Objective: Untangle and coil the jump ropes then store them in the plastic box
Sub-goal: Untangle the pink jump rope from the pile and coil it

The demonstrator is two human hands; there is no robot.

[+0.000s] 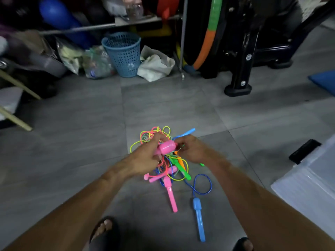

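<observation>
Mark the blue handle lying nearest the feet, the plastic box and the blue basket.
blue handle (199, 219): head view, middle of its shaft.
plastic box (299, 185): head view, its clear near wall.
blue basket (125, 57): head view, its perforated front wall.

No readable text — no labels, brands or numbers.

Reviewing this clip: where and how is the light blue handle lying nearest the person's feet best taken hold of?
Grip the light blue handle around its long thin lower shaft, coming down from above. It lies flat on the floor, apart from the tangle, and only its blue cord leads back there.
</observation>
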